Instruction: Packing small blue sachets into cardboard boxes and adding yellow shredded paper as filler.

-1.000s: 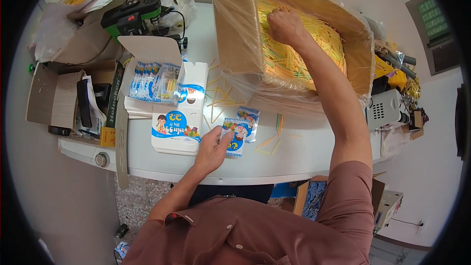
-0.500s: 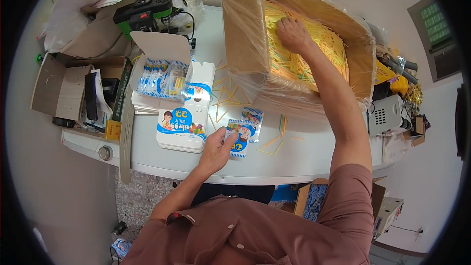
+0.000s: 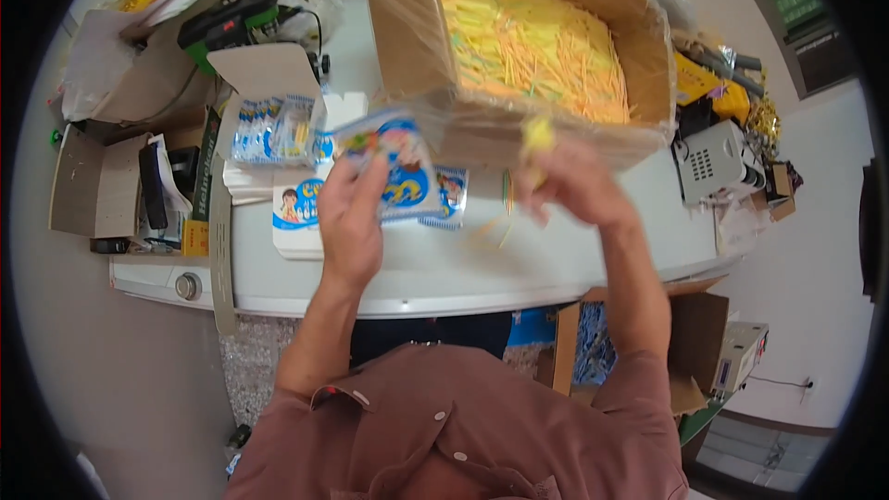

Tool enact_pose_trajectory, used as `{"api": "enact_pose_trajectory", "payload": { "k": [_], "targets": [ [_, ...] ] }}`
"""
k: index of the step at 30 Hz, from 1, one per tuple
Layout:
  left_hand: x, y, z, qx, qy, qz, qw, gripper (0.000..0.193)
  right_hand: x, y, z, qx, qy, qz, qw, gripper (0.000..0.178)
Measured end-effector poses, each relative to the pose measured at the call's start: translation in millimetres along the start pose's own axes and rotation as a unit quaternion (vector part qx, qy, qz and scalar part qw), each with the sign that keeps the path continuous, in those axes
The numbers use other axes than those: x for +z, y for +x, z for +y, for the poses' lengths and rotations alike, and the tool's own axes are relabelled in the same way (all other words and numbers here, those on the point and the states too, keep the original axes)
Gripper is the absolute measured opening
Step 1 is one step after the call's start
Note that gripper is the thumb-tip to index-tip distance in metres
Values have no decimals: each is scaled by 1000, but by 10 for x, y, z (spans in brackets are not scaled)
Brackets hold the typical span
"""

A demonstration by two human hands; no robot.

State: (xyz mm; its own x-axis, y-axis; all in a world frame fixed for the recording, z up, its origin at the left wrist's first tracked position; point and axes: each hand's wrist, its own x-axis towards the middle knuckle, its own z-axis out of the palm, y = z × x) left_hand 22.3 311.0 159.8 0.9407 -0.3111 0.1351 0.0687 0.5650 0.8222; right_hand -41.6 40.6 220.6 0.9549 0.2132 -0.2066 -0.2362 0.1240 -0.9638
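Note:
My left hand (image 3: 354,213) grips a blue-and-white printed plastic packet (image 3: 400,167), raised above the table. My right hand (image 3: 579,181), smeared by motion, is closed on a small bundle of yellow sticks (image 3: 537,136) in front of the big box. That cardboard box (image 3: 407,37), lined with clear plastic, holds a heap of thin yellow and orange sticks (image 3: 528,46). Another packet (image 3: 451,194) lies flat on the table, partly behind the held one. A few loose sticks (image 3: 507,194) lie to its right.
On the left, an open white carton (image 3: 264,65) holds several filled packets. Flat printed cartons (image 3: 296,245) are stacked before it. A black-and-green device (image 3: 231,28) stands behind. A cardboard box of odds and ends (image 3: 93,176) is far left; a white appliance (image 3: 718,162) sits at right.
My right hand has come out of the box toward me with a bundle of sticks. My left hand has lifted the packet off the table. The view has shifted slightly.

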Motion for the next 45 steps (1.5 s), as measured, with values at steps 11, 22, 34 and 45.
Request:
{"api": "enact_pose_trajectory", "payload": {
  "k": [11, 22, 34, 45],
  "targets": [
    [18, -428, -1036, -153, 207, -140, 956, 23, 728, -448, 1713, 91, 122, 13, 988, 26],
    [-159, -351, -843, -215, 231, -37, 948, 24, -35, -701, 2331, -116, -279, 457, 836, 22],
    [-204, -451, -982, -249, 239, -173, 922, 26, 153, -507, 1813, -260, 131, 444, 848, 20],
    [-109, -453, -821, -300, 254, -322, 861, 23, 699, -221, 1251, -304, 215, 247, 895, 16]
  ]
}}
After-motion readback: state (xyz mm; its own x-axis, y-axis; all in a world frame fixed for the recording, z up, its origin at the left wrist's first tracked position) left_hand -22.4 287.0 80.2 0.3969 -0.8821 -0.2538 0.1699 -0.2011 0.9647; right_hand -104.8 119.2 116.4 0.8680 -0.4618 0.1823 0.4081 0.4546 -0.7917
